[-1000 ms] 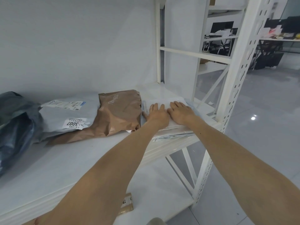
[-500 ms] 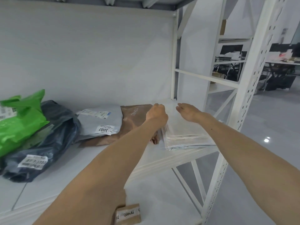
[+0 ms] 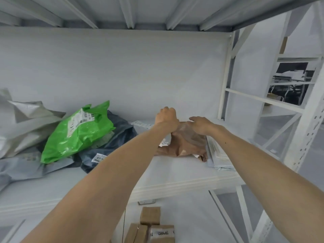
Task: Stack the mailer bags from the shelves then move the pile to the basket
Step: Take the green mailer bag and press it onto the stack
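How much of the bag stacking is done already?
A small pile of pale bags already sits at the right end of the shelf. The right hand grips the brown bag; the left hand is curled beside it. The green bag, dark bag and grey bags wait. No basket shows.

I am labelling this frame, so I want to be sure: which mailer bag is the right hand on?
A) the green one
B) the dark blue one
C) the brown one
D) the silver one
C: the right hand grips the crumpled brown mailer bag, beside the flat pale stack.
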